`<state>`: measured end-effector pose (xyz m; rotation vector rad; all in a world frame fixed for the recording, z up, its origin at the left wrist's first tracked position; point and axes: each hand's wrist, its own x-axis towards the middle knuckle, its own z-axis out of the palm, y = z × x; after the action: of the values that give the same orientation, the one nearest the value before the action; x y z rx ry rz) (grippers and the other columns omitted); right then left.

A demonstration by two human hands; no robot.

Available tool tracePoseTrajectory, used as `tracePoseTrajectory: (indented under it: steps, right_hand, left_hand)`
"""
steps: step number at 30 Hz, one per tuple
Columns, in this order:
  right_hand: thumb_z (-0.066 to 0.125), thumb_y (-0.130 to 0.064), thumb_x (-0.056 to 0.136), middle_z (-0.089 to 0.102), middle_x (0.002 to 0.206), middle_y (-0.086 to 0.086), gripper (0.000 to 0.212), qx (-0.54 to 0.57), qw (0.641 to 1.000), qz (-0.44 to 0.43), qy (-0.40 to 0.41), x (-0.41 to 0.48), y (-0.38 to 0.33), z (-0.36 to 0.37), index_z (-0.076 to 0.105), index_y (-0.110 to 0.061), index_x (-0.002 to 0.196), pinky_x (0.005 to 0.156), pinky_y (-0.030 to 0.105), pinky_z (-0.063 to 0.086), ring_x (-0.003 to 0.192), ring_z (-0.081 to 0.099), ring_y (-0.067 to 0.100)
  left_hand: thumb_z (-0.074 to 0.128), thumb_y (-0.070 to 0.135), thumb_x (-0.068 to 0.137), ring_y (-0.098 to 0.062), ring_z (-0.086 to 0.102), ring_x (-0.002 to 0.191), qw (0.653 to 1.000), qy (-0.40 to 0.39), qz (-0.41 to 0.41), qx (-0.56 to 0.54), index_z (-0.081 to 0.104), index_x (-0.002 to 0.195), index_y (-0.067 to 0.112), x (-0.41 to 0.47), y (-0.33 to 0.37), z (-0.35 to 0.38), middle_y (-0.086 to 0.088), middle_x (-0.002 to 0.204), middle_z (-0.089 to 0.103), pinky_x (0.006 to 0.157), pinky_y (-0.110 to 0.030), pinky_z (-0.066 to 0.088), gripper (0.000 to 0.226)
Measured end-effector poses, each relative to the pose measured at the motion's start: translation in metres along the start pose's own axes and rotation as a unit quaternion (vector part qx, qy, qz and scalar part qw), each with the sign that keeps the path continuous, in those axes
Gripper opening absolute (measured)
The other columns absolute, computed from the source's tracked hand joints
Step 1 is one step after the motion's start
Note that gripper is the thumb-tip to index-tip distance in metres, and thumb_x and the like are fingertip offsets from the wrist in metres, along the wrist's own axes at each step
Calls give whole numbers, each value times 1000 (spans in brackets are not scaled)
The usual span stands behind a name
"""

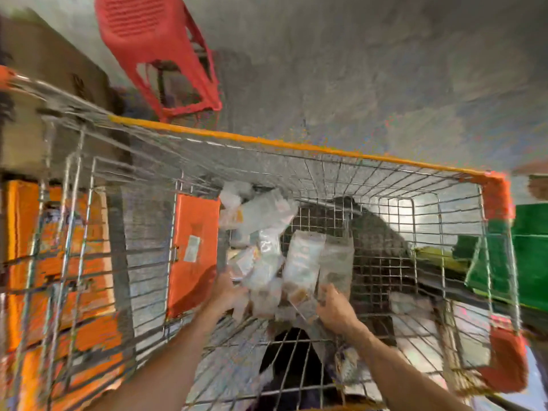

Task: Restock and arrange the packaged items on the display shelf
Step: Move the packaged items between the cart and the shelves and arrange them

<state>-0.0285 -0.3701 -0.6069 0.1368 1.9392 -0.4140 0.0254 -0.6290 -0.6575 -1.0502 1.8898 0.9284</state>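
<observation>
Bright overall, heavy motion blur, edges warped.

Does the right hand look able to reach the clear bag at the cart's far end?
Probably yes, once freed: the right hand seems to grip packets now. The cart is open on top, and nothing covers the clear bag beyond them.

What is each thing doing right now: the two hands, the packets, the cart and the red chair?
Left hand: inside the cart, fingers gripping packets.
Right hand: inside the cart, fingers gripping packets by their lower ends.
Packets: bunched together, held by both hands; too blurred to tell if sealed.
Cart: open on top, packets inside.
Red chair: on the floor beyond the cart.
</observation>
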Motion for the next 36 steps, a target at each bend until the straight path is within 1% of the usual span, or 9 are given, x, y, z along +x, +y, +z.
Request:
tracePoseTrajectory:
  steps: [3,8,14,18,21,24,27,31,36]
  right_hand:
    - [47,-34,97,32,150,16,66,2,999,36,-24,20,-4,18,17,-5,148,106,34,31,137,33,30]
    - [57,-31,93,44,135,18,62,11,997,70,-33,42,-11,32,27,-5,140,96,33,42,120,50,31]
    - [58,-25,91,48,132,14,30,-12,998,58,-35,53,-20,27,33,-19,106,91,34,42,121,51,30]
    - [58,-29,89,56,126,14,42,41,997,67,-9,46,-15,23,42,-8,122,91,34,42,118,53,31]
    - [60,-27,89,58,122,12,45,101,992,75,21,24,-20,2,43,-6,125,89,35,46,115,56,32]
    - [63,-32,87,60,113,5,47,169,983,29,72,-2,-27,-29,44,-9,124,81,34,46,105,59,29]
    - [64,-38,86,65,109,3,41,230,961,-10,156,-39,-32,-64,49,-15,117,74,34,48,93,62,24]
    - [71,-44,81,61,92,-6,43,281,913,-63,289,-115,-21,-126,52,-19,110,61,24,40,76,57,11]
    - [64,-28,90,57,75,-11,31,351,817,-120,441,-221,26,-189,48,-17,114,54,12,39,57,54,-5]
  left_hand:
    - [67,56,79,-24,55,110,998,45,14,29,47,127,15,14,14,3,-7,125,56,86,-33,46,67]
    - [61,56,76,-37,48,125,997,56,-15,51,23,143,21,49,9,15,-14,138,50,100,-50,43,84]
    - [67,31,84,-34,60,100,991,84,-22,100,52,109,8,66,15,14,-15,110,62,83,-39,50,37]
    - [70,35,78,-27,61,92,996,56,11,74,57,103,13,55,11,2,-4,99,60,75,-31,48,36]
    - [70,43,74,-25,68,74,998,48,48,-19,61,78,24,25,21,-12,-1,79,69,66,-39,56,22]
    - [73,44,78,-22,70,69,991,10,77,-112,59,90,17,-16,53,-19,-5,74,72,63,-37,56,32]
    - [76,51,70,-22,70,74,975,-34,150,-157,55,99,21,-52,97,-21,-2,78,71,67,-41,56,47]
    - [77,29,80,-18,67,64,936,-109,281,-183,51,117,16,-117,185,-17,-10,91,70,53,-29,50,47]
    - [78,53,68,-28,70,70,852,-124,495,-112,35,133,48,-205,281,-1,-9,86,72,67,-42,57,78]
